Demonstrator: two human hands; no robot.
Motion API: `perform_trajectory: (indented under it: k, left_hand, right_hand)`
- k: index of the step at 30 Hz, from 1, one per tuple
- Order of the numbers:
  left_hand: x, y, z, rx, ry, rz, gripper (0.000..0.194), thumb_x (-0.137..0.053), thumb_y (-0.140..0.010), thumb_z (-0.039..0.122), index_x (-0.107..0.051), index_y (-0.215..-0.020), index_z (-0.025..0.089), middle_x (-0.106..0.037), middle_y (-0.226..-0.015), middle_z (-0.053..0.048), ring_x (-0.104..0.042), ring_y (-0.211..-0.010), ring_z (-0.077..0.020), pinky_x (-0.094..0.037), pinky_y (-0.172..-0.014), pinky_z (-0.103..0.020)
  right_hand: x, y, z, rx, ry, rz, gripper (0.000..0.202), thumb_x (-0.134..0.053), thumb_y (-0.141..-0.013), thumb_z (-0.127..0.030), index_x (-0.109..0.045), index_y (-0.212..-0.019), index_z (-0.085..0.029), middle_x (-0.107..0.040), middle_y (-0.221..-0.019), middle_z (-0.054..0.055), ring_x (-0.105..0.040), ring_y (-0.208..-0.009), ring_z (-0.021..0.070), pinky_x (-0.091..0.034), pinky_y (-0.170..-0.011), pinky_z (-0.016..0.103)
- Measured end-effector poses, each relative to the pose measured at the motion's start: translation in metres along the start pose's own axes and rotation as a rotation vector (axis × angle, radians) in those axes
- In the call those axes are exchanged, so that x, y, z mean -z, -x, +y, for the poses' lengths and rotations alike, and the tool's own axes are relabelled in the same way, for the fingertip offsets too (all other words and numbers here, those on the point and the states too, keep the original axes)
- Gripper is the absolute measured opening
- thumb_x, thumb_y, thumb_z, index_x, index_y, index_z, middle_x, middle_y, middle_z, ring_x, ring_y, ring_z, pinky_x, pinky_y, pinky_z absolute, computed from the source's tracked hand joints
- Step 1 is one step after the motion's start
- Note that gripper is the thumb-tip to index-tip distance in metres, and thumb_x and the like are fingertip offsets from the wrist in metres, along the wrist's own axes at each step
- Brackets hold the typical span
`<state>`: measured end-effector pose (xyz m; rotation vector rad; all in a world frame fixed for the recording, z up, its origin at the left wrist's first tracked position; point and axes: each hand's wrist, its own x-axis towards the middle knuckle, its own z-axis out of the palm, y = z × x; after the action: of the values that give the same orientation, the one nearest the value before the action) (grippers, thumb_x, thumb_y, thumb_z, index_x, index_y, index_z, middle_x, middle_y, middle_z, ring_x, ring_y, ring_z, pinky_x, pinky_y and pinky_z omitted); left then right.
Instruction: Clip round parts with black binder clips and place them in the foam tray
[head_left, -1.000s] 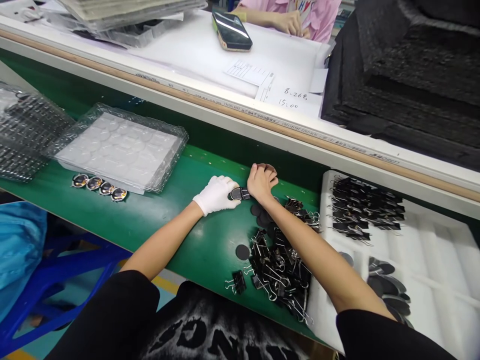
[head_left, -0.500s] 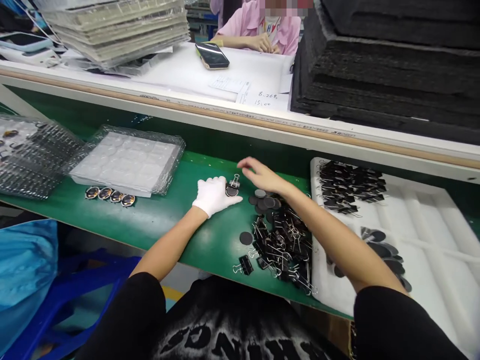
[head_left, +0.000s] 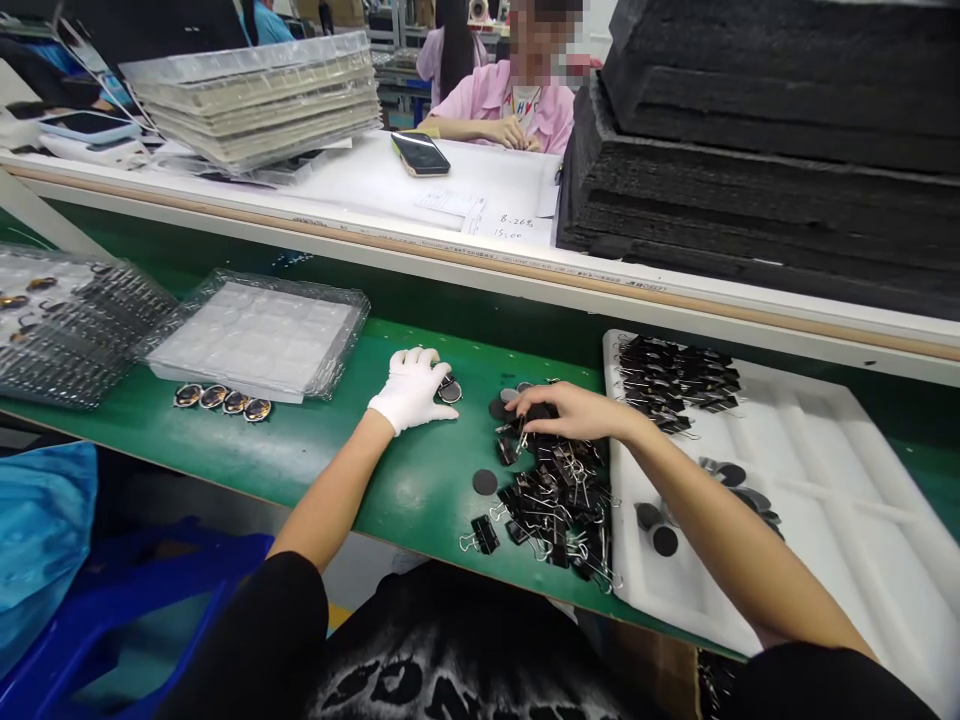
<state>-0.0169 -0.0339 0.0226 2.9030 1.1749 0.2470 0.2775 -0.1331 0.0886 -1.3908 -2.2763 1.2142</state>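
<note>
My left hand (head_left: 411, 388), in a white glove, is at the middle of the green bench, its thumb and fingers around a small round dark piece with a shiny rim (head_left: 449, 390). The glove hides part of that piece. My bare right hand (head_left: 574, 410) reaches over the pile of black binder clips (head_left: 566, 490), thumb and index finger apart. Just below its fingertips are a binder clip (head_left: 508, 452) and dark round discs (head_left: 498, 408). One loose disc (head_left: 485, 482) and one loose clip (head_left: 484, 535) lie left of the pile.
Several round amber pieces (head_left: 223, 400) lie in front of a clear plastic tray (head_left: 247, 330). Stacked trays (head_left: 52, 330) stand far left. At right, a white foam tray (head_left: 810, 420) bears clips and discs. Behind the ledge (head_left: 450, 250) are black foam sheets (head_left: 750, 170) and a seated person (head_left: 517, 110).
My right hand has moved down and right, from beside the left hand to the pile. The silver clip handle that stood above the round piece no longer shows clearly. The camera view has tilted up slightly.
</note>
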Motion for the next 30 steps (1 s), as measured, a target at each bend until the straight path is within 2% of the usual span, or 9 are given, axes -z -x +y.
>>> perform_trajectory:
  k: [3, 8, 13, 17, 21, 23, 25, 28, 30]
  left_hand:
    - [-0.001, 0.001, -0.006, -0.068, 0.021, -0.042, 0.080, -0.075, -0.079, 0.065, -0.054, -0.147, 0.029, -0.052, -0.152, -0.015, -0.043, -0.140, -0.0394, -0.030, -0.111, -0.053]
    - [-0.004, -0.002, -0.019, -0.074, 0.030, -0.203, 0.059, -0.063, -0.092, 0.059, -0.059, -0.143, 0.029, -0.067, -0.125, -0.010, -0.061, -0.114, -0.0313, -0.038, -0.098, -0.045]
    - [-0.004, -0.003, -0.030, -0.044, -0.010, -0.193, 0.050, -0.064, -0.092, 0.060, -0.067, -0.127, 0.025, -0.069, -0.114, -0.010, -0.062, -0.106, -0.0295, -0.039, -0.088, -0.039]
    - [-0.004, -0.003, -0.039, 0.008, -0.020, -0.176, 0.048, -0.061, -0.094, 0.058, -0.067, -0.126, 0.022, -0.068, -0.116, -0.012, -0.062, -0.106, -0.0304, -0.039, -0.086, -0.039]
    - [-0.006, -0.002, -0.046, 0.045, -0.007, -0.168, 0.048, -0.061, -0.095, 0.058, -0.066, -0.129, 0.024, -0.067, -0.117, -0.011, -0.061, -0.108, -0.0306, -0.039, -0.087, -0.040]
    - [-0.008, -0.002, -0.047, 0.047, -0.003, -0.165, 0.049, -0.060, -0.094, 0.059, -0.065, -0.129, 0.024, -0.067, -0.117, -0.011, -0.061, -0.107, -0.0308, -0.039, -0.087, -0.041]
    - [-0.010, -0.002, -0.047, 0.042, -0.007, -0.156, 0.050, -0.060, -0.095, 0.060, -0.066, -0.128, 0.023, -0.067, -0.115, -0.012, -0.061, -0.106, -0.0313, -0.039, -0.086, -0.041]
    - [-0.011, -0.004, -0.044, 0.028, 0.004, -0.141, 0.050, -0.059, -0.095, 0.061, -0.067, -0.125, 0.021, -0.067, -0.114, -0.012, -0.061, -0.105, -0.0315, -0.040, -0.084, -0.041]
    - [-0.012, -0.005, -0.042, 0.018, 0.034, -0.141, 0.050, -0.060, -0.094, 0.061, -0.067, -0.126, 0.022, -0.066, -0.115, -0.011, -0.061, -0.105, -0.0309, -0.040, -0.085, -0.041]
  right_hand:
    - [0.013, -0.005, 0.003, -0.040, -0.271, 0.101, 0.033, -0.074, -0.083, -0.051, -0.066, -0.096, -0.022, -0.076, -0.108, 0.008, -0.071, -0.101, 0.0244, -0.053, -0.096, 0.044]
    - [0.014, -0.045, 0.018, -0.129, -0.454, 0.304, 0.032, -0.069, -0.082, -0.048, -0.068, -0.101, -0.021, -0.075, -0.099, 0.006, -0.072, -0.092, 0.0232, -0.057, -0.086, 0.041]
    - [0.012, -0.108, 0.028, -0.184, -0.168, 0.107, 0.040, -0.063, -0.088, -0.025, -0.066, -0.127, -0.018, -0.077, -0.107, 0.008, -0.072, -0.093, 0.0197, -0.057, -0.086, 0.036]
    - [0.008, -0.148, 0.029, -0.171, -0.044, -0.015, 0.020, -0.068, -0.085, -0.024, -0.074, -0.103, -0.016, -0.077, -0.093, 0.007, -0.070, -0.088, 0.0204, -0.055, -0.087, 0.035]
    - [0.003, -0.162, 0.028, -0.118, 0.042, -0.006, 0.020, -0.081, -0.075, -0.029, -0.078, -0.093, -0.021, -0.073, -0.107, 0.006, -0.062, -0.116, 0.0255, -0.045, -0.109, 0.040]
    - [0.001, -0.162, 0.027, -0.157, 0.060, 0.071, 0.032, -0.085, -0.073, -0.033, -0.079, -0.103, -0.025, -0.070, -0.113, 0.006, -0.058, -0.120, 0.0264, -0.042, -0.112, 0.043]
    - [-0.002, -0.163, 0.024, -0.253, 0.064, 0.192, 0.036, -0.078, -0.083, -0.043, -0.076, -0.115, -0.027, -0.069, -0.117, 0.007, -0.058, -0.117, 0.0269, -0.043, -0.110, 0.046]
    - [-0.013, -0.169, 0.019, -0.458, 0.085, 0.425, 0.049, -0.038, -0.104, -0.054, -0.065, -0.131, -0.024, -0.061, -0.132, 0.016, -0.051, -0.126, 0.0348, -0.038, -0.109, 0.060]
    - [-0.023, -0.176, 0.016, -0.582, 0.107, 0.563, 0.061, -0.018, -0.107, -0.054, -0.057, -0.139, -0.021, -0.051, -0.143, 0.021, -0.042, -0.135, 0.0410, -0.031, -0.109, 0.067]
